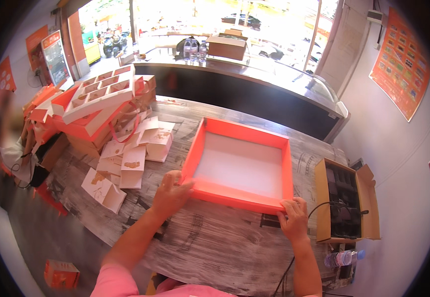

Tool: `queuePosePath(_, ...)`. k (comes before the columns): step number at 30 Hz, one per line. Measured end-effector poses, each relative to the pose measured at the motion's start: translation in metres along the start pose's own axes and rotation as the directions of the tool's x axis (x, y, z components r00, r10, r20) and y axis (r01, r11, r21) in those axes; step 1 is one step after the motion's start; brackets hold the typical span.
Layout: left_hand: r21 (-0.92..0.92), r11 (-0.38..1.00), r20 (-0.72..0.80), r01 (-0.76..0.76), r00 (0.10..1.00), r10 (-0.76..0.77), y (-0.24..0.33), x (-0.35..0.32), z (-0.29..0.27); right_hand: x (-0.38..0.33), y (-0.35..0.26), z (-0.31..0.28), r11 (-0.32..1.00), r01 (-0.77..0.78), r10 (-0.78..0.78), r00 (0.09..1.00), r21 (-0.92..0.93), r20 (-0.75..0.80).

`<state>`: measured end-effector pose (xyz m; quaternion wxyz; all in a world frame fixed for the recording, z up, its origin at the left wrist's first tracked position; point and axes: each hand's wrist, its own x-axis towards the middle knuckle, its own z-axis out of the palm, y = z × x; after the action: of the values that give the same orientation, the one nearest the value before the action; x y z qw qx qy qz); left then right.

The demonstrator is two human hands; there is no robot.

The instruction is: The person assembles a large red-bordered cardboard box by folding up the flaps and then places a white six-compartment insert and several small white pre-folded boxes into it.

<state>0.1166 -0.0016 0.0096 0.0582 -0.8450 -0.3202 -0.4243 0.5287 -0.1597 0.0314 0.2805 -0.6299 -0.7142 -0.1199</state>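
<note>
An orange-red cardboard box tray (237,198) with a white bottom lies on the wooden table in front of me, its inside bare. My left hand (171,192) grips its near left corner, with the fingers bent over the wall. At the near right corner, my right hand (294,214) pinches the wall between thumb and fingers. Left of the tray lie several small white folded cartons (133,161) with gold-brown prints. Behind them, a white compartment divider (101,91) rests on a stack of orange-red boxes (93,123).
An opened brown carton (323,203) with black contents stands on the right, a cable running from it. A water bottle (341,258) lies below it. Beyond the table (210,242) is a counter (225,81) with bottles and a brown box (226,48). A person (14,143) is at the far left.
</note>
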Motion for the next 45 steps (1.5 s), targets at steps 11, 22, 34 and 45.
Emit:
queuePosePath(11,0.037,0.999,0.391,0.029,0.919,-0.041,0.029,0.026,0.013,0.005,-0.014,0.002,0.984,0.096,-0.078,0.99,-0.15,0.119)
queuePosePath(22,0.077,0.995,0.462,0.071,0.881,-0.098,0.033,0.045,0.018,0.025,-0.015,0.014,0.992,0.123,-0.121,0.98,-0.006,0.159)
queuePosePath(34,-0.069,0.997,0.41,-0.046,0.909,0.071,0.053,0.018,-0.003,-0.001,-0.059,-0.009,0.99,0.099,-0.134,0.897,0.105,0.421)
queuePosePath(45,-0.186,0.979,0.454,-0.083,0.876,0.16,0.091,-0.016,-0.039,0.124,-0.033,0.008,0.987,0.157,-0.16,0.971,0.027,0.177)
